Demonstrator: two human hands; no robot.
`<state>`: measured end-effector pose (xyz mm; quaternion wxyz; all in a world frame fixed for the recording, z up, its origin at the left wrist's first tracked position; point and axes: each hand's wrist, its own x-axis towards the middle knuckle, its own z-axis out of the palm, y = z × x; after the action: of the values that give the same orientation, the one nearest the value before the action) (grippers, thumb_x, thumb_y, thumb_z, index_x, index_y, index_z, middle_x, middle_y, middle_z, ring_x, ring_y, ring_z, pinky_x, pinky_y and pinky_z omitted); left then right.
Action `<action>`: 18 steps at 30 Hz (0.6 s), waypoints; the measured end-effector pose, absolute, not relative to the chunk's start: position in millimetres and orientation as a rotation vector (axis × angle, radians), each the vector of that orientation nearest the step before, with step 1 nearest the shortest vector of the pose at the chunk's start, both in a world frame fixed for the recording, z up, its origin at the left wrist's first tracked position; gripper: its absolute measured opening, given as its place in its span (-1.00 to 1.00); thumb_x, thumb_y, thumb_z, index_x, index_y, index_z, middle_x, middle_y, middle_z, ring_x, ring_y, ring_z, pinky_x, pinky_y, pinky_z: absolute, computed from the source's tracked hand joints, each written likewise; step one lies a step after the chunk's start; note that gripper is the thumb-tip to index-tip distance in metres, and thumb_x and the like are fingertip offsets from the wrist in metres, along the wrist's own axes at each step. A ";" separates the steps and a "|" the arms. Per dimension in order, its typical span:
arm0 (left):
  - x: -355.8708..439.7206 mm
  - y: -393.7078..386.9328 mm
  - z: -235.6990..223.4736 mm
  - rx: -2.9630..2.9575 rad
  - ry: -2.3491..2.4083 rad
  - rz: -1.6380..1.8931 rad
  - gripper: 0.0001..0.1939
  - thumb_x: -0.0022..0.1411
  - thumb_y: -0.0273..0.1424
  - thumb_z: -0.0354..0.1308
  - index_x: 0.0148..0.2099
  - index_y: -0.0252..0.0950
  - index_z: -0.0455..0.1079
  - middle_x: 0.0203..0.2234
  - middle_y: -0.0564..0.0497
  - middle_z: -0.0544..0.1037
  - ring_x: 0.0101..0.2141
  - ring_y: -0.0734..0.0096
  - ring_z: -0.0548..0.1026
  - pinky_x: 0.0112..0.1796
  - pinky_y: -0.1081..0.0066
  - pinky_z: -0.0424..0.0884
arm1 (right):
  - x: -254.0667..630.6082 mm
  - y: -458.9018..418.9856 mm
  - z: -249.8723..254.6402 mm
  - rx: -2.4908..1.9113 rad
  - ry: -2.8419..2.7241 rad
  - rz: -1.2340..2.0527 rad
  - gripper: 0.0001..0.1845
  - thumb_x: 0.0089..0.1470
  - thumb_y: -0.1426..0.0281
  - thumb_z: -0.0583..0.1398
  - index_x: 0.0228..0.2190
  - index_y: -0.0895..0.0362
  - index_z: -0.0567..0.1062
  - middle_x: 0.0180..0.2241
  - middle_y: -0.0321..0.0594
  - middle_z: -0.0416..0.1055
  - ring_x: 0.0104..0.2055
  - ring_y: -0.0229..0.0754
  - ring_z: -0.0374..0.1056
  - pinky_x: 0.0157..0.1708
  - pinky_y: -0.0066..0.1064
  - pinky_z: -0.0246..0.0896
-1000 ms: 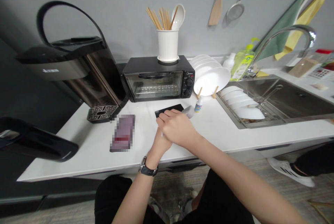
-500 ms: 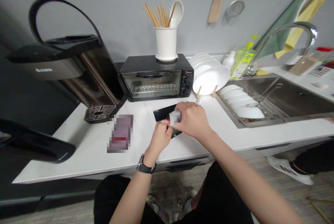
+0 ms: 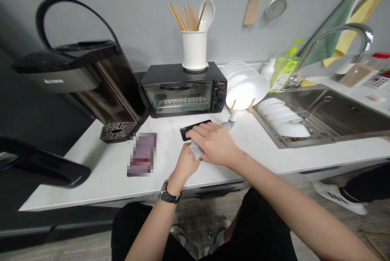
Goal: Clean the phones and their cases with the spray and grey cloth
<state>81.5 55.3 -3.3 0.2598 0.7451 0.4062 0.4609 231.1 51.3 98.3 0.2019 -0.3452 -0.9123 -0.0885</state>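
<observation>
A flat black phone-like slab [image 3: 195, 128] lies on the white counter [image 3: 100, 180] in front of the toaster oven. My right hand [image 3: 213, 144] lies over its near half, fingers curled and pressing a small white wipe [image 3: 196, 151] onto it. My left hand [image 3: 185, 165] is closed just below, touching the wipe's lower edge; a watch is on that wrist. A small white bottle [image 3: 232, 119] stands just beyond my right hand.
A pixelated dark rectangle [image 3: 142, 154] lies to the left. Behind stand a black toaster oven [image 3: 184, 89] with a utensil holder [image 3: 195, 49], a water dispenser [image 3: 85, 78], white plates [image 3: 246, 88] and a sink [image 3: 332, 115]. Another person's shoe [image 3: 338, 200] shows at lower right.
My right hand held the white wipe raised above the slab, then came down left and pressed it onto the slab. My left hand stayed closed beneath it.
</observation>
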 end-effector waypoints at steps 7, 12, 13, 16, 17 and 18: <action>85.3 57.3 6.9 2.030 1.084 1.168 -0.63 0.29 -0.46 -0.04 -0.57 -0.20 0.00 -0.69 0.16 0.16 -0.60 0.52 0.13 -0.52 0.45 0.06 | 252.9 52.3 93.6 -1.513 -2.203 -0.033 -0.54 0.16 -0.06 0.26 -0.27 0.11 0.54 -0.28 -0.19 0.60 -0.33 -0.10 0.47 -0.38 -0.33 0.00; 82.5 61.0 -1.0 2.009 1.151 1.204 -0.76 0.18 -0.53 0.03 -0.51 -0.21 0.17 -0.64 0.08 0.36 -0.55 0.42 0.32 -0.48 0.44 0.22 | 227.5 51.2 98.6 -1.399 -2.317 -0.237 -0.67 0.21 0.15 0.23 -0.29 0.19 0.53 -0.28 -0.09 0.56 -0.24 -0.03 0.45 -0.33 -0.28 0.06; 81.8 61.8 -5.4 2.005 1.167 1.220 -0.79 0.15 -0.55 0.07 -0.50 -0.21 0.20 -0.62 0.07 0.39 -0.54 0.38 0.35 -0.48 0.43 0.26 | 221.1 50.9 99.3 -1.311 -2.380 -0.267 -0.75 0.22 0.24 0.22 -0.29 0.20 0.53 -0.30 -0.09 0.55 -0.24 -0.03 0.44 -0.31 -0.26 0.08; 80.5 62.8 -19.9 1.972 1.249 1.288 -0.85 0.11 -0.57 0.12 -0.41 -0.21 0.30 -0.53 0.01 0.45 -0.44 0.25 0.46 -0.44 0.38 0.35 | 205.6 49.6 100.0 -1.024 -2.579 -0.332 -0.86 0.28 0.46 0.16 -0.31 0.19 0.53 -0.34 -0.13 0.52 -0.25 -0.07 0.40 -0.26 -0.25 0.12; 80.3 62.7 -23.6 1.959 1.274 1.307 -0.86 0.12 -0.57 0.13 -0.36 -0.21 0.33 -0.50 -0.01 0.46 -0.39 0.21 0.49 -0.41 0.36 0.37 | 202.8 49.3 99.8 -0.950 -2.620 -0.344 -0.83 0.30 0.50 0.13 -0.30 0.19 0.53 -0.33 -0.14 0.52 -0.25 -0.08 0.40 -0.26 -0.25 0.12; 80.0 62.5 -25.9 1.951 1.286 1.320 -0.86 0.12 -0.58 0.13 -0.33 -0.21 0.35 -0.47 -0.02 0.47 -0.35 0.18 0.50 -0.39 0.35 0.39 | 201.5 49.1 99.7 -0.895 -2.646 -0.351 -0.81 0.31 0.52 0.12 -0.30 0.19 0.53 -0.32 -0.15 0.52 -0.23 -0.08 0.39 -0.25 -0.25 0.13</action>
<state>80.0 62.5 -25.9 0.2266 0.7080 0.4667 0.4791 201.5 49.1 99.7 0.1624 -0.3135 -0.9274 -0.1232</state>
